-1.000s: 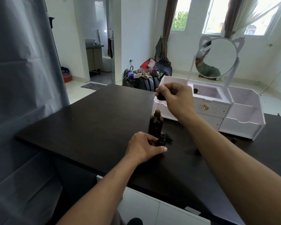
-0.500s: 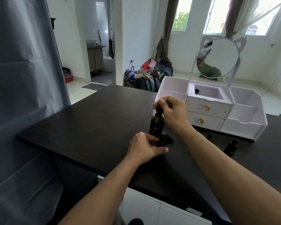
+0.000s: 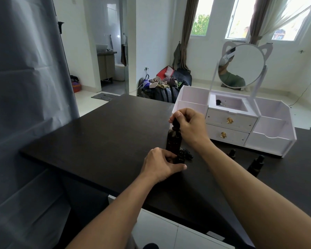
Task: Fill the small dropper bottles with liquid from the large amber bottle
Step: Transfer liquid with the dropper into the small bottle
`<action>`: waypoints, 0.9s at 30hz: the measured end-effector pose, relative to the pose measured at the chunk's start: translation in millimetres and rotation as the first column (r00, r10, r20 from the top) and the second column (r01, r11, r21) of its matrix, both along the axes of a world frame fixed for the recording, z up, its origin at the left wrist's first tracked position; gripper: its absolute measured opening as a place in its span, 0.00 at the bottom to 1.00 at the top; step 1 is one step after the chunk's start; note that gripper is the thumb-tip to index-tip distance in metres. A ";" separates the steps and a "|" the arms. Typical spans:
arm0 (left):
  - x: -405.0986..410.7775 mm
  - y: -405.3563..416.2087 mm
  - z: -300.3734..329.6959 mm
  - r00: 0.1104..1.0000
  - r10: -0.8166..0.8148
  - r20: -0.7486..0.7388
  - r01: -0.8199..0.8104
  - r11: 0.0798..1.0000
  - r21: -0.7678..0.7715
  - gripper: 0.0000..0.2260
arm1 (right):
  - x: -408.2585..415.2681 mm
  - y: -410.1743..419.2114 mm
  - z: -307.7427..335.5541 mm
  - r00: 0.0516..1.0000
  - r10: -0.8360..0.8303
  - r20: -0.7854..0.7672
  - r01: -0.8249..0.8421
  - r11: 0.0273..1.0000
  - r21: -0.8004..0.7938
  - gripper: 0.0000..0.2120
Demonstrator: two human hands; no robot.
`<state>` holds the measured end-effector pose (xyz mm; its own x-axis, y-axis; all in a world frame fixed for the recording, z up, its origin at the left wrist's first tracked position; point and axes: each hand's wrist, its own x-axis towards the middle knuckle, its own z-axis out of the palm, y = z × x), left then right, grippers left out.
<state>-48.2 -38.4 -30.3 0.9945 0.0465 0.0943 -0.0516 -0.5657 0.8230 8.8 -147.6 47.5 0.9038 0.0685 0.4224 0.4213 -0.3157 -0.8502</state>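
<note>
Single head-worn wide-angle view, looking forward and down over the dark bench (image 3: 101,141) from its near edge. Both forearms reach in from the bottom, hands close to the lens at centre. Far right sits a white organizer (image 3: 269,123); windows (image 3: 241,17) lie beyond.
</note>
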 end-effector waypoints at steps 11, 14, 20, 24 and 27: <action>1.8 -0.4 -0.6 1.000 0.002 0.007 -0.002 0.999 0.040 0.23 | -4.7 -5.0 36.2 0.995 0.000 0.105 -0.006 0.998 0.063 0.07; 3.9 -0.6 -1.2 1.000 0.008 0.010 -0.009 0.999 0.050 0.23 | -4.9 -8.4 53.4 0.988 -0.023 0.153 0.006 0.994 0.108 0.10; 6.1 0.3 -6.4 0.998 -0.027 0.063 0.025 0.999 0.025 0.24 | -12.7 -15.7 73.7 0.972 -0.062 0.228 0.030 0.989 0.143 0.07; 6.5 1.0 -8.7 0.995 -0.044 0.085 0.044 0.999 0.006 0.24 | -19.7 -20.2 68.2 0.977 -0.056 0.205 0.022 0.986 0.166 0.09; 6.6 1.6 -9.6 0.995 -0.047 0.089 0.047 0.999 -0.001 0.22 | -24.8 -23.9 56.5 0.981 -0.034 0.191 0.010 0.992 0.126 0.08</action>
